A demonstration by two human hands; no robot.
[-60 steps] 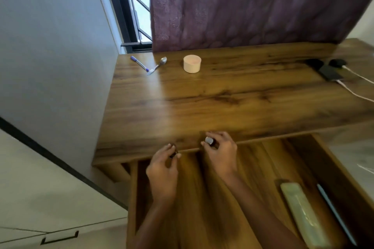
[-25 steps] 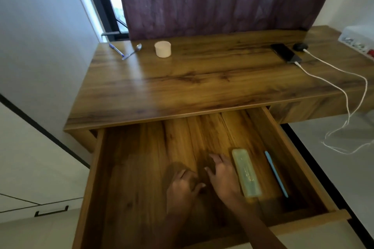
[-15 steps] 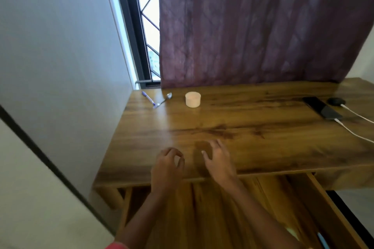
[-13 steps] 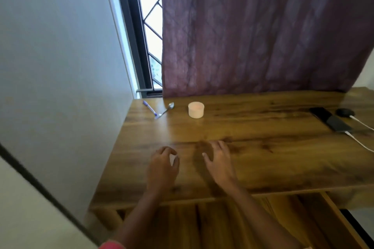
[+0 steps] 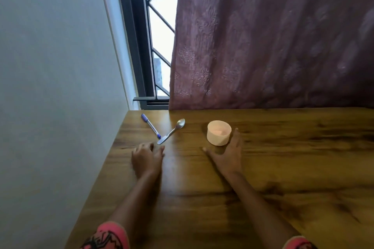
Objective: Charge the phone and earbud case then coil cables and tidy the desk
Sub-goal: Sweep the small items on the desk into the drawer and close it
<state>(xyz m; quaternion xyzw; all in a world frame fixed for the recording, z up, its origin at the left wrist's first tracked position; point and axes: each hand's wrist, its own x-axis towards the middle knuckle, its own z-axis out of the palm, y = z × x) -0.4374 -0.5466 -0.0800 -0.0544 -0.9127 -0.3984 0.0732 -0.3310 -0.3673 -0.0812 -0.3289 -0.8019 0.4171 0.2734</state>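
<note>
Bench [image 5: 263, 178], far left corner: your left hand [image 5: 146, 157] lay loosely open and empty, its fingertips just short of the spoon [image 5: 172, 131], whose handle end lay just beside the tip of the blue pen [image 5: 150, 125]. Your right hand [image 5: 228, 155] was spread open beside the pink cup [image 5: 219, 132], fingers along its right side, possibly touching it.

No legible txt, sleeve print unclear

The wood-grain worktop [image 5: 283, 168] is showing a smooth, softly glossy finish. The metal spoon [image 5: 172, 132] is gleaming. The pen [image 5: 150, 125] and pale cup [image 5: 219, 133] are looking like plastic, the cup matt. The curtain [image 5: 273, 36] is showing textured, patterned cloth.
</note>
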